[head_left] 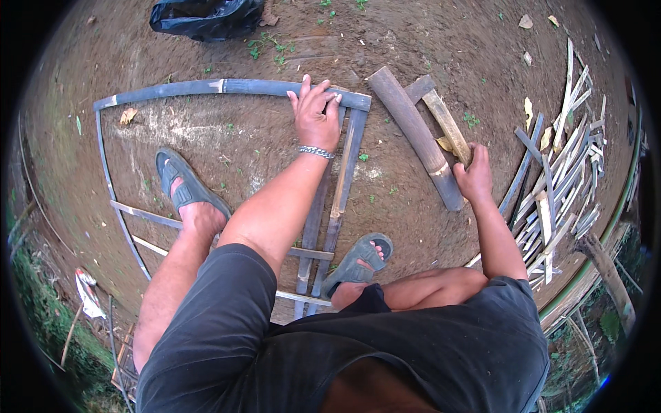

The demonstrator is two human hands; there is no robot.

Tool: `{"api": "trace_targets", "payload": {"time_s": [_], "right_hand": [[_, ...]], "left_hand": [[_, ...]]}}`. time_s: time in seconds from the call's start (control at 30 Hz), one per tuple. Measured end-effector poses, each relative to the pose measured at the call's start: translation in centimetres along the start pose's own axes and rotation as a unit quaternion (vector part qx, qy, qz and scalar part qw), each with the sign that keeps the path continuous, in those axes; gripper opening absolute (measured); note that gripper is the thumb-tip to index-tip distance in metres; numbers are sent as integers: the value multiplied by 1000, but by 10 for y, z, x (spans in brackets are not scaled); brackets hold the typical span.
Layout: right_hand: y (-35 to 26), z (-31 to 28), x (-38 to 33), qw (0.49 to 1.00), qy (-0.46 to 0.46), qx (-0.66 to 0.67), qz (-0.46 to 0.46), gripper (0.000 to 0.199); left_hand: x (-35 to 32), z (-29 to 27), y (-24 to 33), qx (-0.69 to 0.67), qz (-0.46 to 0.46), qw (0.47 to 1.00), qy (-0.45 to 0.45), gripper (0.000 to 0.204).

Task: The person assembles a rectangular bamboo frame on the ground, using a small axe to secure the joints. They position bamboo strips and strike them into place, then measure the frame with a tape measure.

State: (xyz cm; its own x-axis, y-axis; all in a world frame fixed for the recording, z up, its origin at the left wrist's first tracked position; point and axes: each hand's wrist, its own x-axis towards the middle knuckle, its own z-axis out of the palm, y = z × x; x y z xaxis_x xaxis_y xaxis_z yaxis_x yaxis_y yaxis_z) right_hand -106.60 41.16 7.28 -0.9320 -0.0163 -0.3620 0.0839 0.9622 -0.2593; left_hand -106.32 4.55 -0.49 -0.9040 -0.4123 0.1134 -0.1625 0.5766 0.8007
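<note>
My left hand (318,117) is over the right end of the curved top rail of a bamboo frame (255,87) on the ground. Thumb and forefinger are pinched together there; whatever is between them is too small to make out. The other fingers are spread over the rail. To the right, my right hand (474,173) is closed round the lower end of a hammer (447,118) with a pale wooden handle and a short dark head. Beside the hammer, a wide split bamboo piece (416,134) lies slanted on the soil.
A pile of split bamboo strips (561,186) lies at the right. A black plastic bag (206,19) sits at the far edge. My sandaled left foot (189,186) stands inside the frame, and my right foot (358,265) is beside its paired uprights. A log (606,282) lies at the lower right.
</note>
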Motion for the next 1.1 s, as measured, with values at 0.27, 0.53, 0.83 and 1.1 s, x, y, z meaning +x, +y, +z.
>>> {"api": "trace_targets", "payload": {"time_s": [0.27,0.53,0.83,1.1], "right_hand": [[-9,3,-2,856,-157,483,97,33],[-83,-5,-9,948,-190,242,-88,43],[-107,8,-20,960,-205,120,-150,49],[-108,9,-13,961,-207,105,-153,47]], "left_hand": [[-1,0,2,19,12,1000,-12,5],[-1,2,2,19,13,1000,-10,5],[-1,1,1,7,5,1000,-5,6],[1,1,2,18,2,1000,-9,7]]}}
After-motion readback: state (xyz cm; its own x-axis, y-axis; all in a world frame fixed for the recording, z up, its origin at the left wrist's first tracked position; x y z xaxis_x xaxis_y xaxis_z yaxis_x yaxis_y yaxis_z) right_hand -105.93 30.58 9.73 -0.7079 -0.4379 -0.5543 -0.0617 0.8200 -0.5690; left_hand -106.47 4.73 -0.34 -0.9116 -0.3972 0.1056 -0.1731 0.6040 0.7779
